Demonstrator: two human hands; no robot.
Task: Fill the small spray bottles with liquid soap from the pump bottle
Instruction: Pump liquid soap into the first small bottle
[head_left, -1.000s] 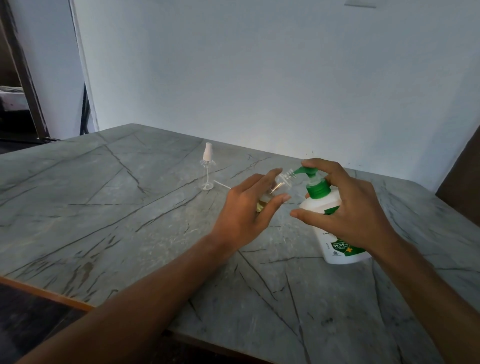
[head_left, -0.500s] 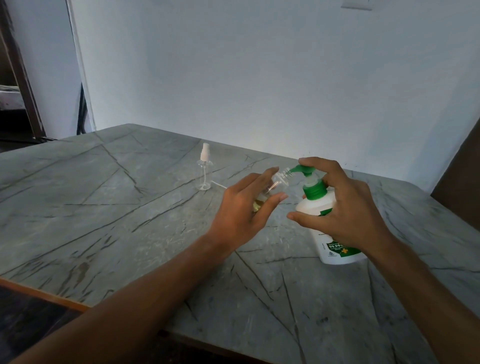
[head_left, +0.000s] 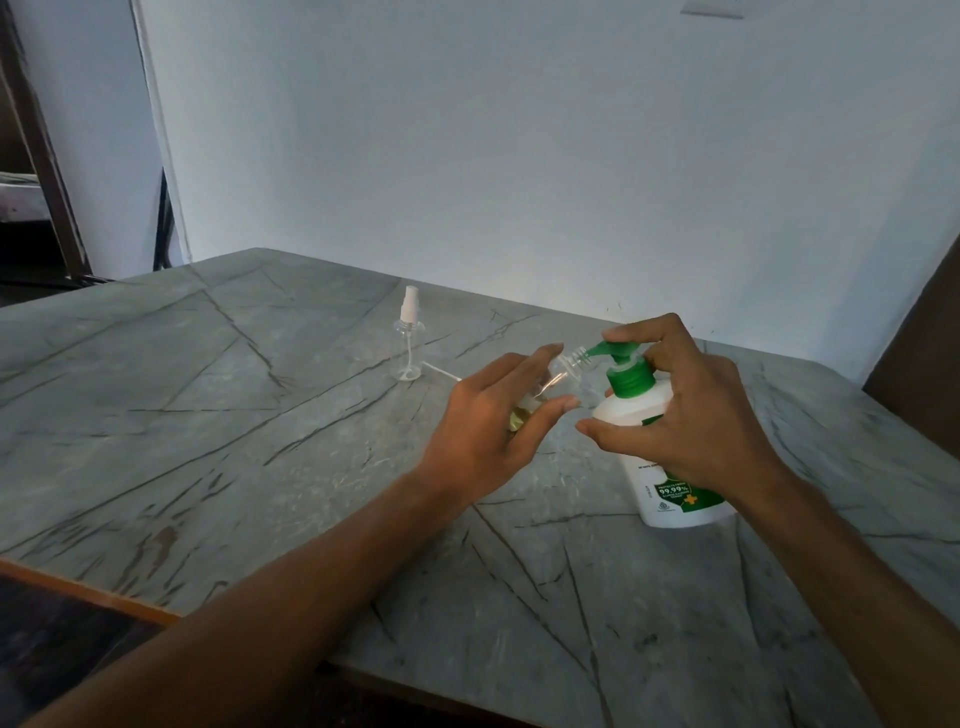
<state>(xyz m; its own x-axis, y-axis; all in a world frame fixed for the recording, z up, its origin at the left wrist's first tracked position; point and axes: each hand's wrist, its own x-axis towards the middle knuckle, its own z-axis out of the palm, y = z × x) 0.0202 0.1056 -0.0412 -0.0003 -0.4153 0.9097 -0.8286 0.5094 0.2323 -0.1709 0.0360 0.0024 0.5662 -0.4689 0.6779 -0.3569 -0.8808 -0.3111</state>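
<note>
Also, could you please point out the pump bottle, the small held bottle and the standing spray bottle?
pump bottle (head_left: 630, 380), head view, green collar.
small held bottle (head_left: 575, 358), head view, open threaded neck.
standing spray bottle (head_left: 409, 335), head view, clear body.

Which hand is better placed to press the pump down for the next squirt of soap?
The right hand: its fingers lie on the green pump head. The left hand holds the small bottle with its mouth at the nozzle.
</note>
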